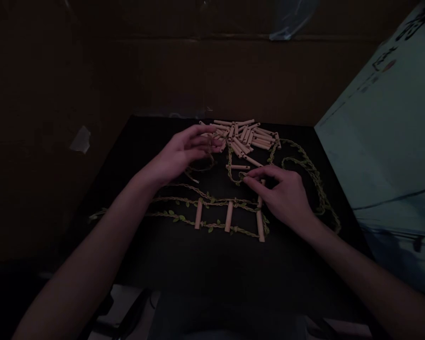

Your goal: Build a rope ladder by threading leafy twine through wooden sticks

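Rope trimmed with small leaves lies in lengths over the black table, and toward the left side the left hand hangs with fingers loosely spread beside some of it, though whether they grip it cannot be told. At about five o'clock from that hand lies a small ladder of rope and wooden rungs, with a heap of wooden sticks at the ladder's twelve o'clock. Farther right, at the ladder's two o'clock, the right hand pinches the rope between thumb and finger, and more rope curves beyond it.
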{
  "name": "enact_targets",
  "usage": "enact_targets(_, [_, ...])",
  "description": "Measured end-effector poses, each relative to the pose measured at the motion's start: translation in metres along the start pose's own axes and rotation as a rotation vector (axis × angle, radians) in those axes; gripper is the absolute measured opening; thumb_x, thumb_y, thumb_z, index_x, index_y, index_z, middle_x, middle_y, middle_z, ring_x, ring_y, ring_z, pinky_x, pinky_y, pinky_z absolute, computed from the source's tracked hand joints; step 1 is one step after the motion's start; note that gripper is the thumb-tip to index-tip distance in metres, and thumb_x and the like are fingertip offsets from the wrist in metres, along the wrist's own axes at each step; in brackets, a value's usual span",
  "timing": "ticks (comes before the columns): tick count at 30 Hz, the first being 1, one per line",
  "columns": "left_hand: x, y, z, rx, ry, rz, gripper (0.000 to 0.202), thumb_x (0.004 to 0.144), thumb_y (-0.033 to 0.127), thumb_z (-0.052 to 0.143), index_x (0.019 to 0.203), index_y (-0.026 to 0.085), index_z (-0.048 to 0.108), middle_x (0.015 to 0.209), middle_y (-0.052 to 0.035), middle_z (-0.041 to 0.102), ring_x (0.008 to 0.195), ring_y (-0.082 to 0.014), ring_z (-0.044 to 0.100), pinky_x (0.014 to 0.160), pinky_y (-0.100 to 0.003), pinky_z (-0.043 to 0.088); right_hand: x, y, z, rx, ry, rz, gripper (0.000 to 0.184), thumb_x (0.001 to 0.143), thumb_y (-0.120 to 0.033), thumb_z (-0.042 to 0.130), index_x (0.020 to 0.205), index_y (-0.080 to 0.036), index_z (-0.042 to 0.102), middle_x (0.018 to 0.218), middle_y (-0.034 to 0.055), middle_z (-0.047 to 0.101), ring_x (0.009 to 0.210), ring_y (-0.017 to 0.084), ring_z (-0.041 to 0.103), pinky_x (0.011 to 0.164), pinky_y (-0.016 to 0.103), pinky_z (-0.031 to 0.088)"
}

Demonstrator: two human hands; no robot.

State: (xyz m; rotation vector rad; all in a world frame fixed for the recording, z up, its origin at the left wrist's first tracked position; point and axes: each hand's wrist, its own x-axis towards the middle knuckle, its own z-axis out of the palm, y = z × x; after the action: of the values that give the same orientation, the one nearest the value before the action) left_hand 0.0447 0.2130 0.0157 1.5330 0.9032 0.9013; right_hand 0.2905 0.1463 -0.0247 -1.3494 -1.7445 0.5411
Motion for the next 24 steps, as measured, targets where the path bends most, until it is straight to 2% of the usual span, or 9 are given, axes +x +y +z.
enact_targets(2, [0.001,-0.007,-0.003,0.294,0.034,0.034,0.056,0.078,0.008,0.059,0.133,0.017,0.060,0.113,-0.0102,0.067,0.101,-0.0198,0.066,0.093,-0.035,0.052,0.000,0.000,-0.001,-0.007,-0.001,0.001,0.006,0.084,-0.027,0.076,0.084,-0.021,0.076,0.081,0.0007,0.074,0.076,0.018,0.068,0.072,0.033,0.049])
enact_targets(4, [0.000,-0.009,-0.008,0.609,0.100,0.124,0.054,0.079,0.007,0.055,0.131,0.017,0.062,0.112,-0.0090,0.066,0.095,-0.0183,0.063,0.090,-0.034,0.050,0.000,-0.001,-0.001,-0.013,-0.003,0.005,0.006,0.084,-0.026,0.076,0.085,-0.021,0.077,0.082,0.0008,0.075,0.076,0.018,0.068,0.072,0.033,0.049])
enact_targets(6, [-0.002,-0.005,-0.015,0.828,0.113,0.160,0.042,0.081,0.012,0.055,0.121,0.017,0.067,0.106,-0.0076,0.068,0.087,-0.0175,0.061,0.083,-0.031,0.048,0.000,-0.001,-0.002,-0.015,-0.002,0.008,0.006,0.084,-0.026,0.076,0.085,-0.020,0.077,0.082,0.0007,0.075,0.076,0.018,0.068,0.072,0.032,0.049])
enact_targets(9, [-0.006,0.008,-0.027,0.987,0.046,-0.009,0.027,0.084,0.032,0.061,0.104,0.019,0.073,0.087,-0.0047,0.071,0.075,-0.0178,0.060,0.071,-0.029,0.044,0.001,-0.001,-0.001,-0.011,0.003,0.008,0.006,0.084,-0.025,0.076,0.086,-0.020,0.077,0.081,0.0003,0.074,0.076,0.017,0.068,0.071,0.031,0.048])
enact_targets(11, [-0.009,0.016,-0.034,1.095,-0.049,-0.152,0.031,0.080,0.045,0.068,0.101,0.023,0.074,0.093,-0.0030,0.073,0.081,-0.0195,0.063,0.073,-0.029,0.044,0.001,0.000,-0.001,-0.012,-0.001,0.009,0.005,0.084,-0.024,0.076,0.086,-0.020,0.077,0.081,0.0002,0.074,0.076,0.016,0.067,0.071,0.030,0.048])
enact_targets(13, [-0.011,0.021,-0.040,1.148,-0.124,-0.258,0.037,0.073,0.053,0.073,0.098,0.025,0.075,0.095,-0.0010,0.074,0.080,-0.0198,0.064,0.072,-0.029,0.043,0.000,-0.001,-0.001,-0.013,-0.006,0.012,0.005,0.085,-0.024,0.075,0.086,-0.020,0.077,0.082,0.0002,0.075,0.077,0.016,0.067,0.073,0.030,0.049])
enact_targets(15, [-0.012,0.021,-0.042,1.156,-0.183,-0.300,0.034,0.074,0.053,0.072,0.095,0.027,0.076,0.093,0.0001,0.075,0.079,-0.0195,0.064,0.070,-0.029,0.043,0.000,-0.001,-0.001,-0.013,-0.006,0.016,0.005,0.085,-0.025,0.075,0.086,-0.020,0.077,0.083,0.0005,0.075,0.078,0.017,0.068,0.073,0.030,0.049])
enact_targets(20, [-0.011,0.019,-0.034,1.123,-0.246,-0.250,0.021,0.081,0.045,0.067,0.087,0.026,0.076,0.090,0.0008,0.074,0.079,-0.0179,0.064,0.069,-0.028,0.042,0.001,-0.002,-0.001,-0.008,-0.012,0.022,0.006,0.085,-0.025,0.075,0.087,-0.020,0.076,0.082,0.0009,0.074,0.078,0.017,0.068,0.071,0.031,0.048])
enact_targets(24, [-0.013,0.023,-0.024,1.087,-0.216,-0.254,0.032,0.087,0.052,0.062,0.104,0.028,0.074,0.085,0.0014,0.073,0.073,-0.0174,0.063,0.065,-0.028,0.041,0.000,0.000,-0.001,-0.010,-0.017,0.013,0.006,0.086,-0.026,0.075,0.088,-0.020,0.076,0.084,0.0009,0.074,0.079,0.017,0.069,0.073,0.031,0.048])
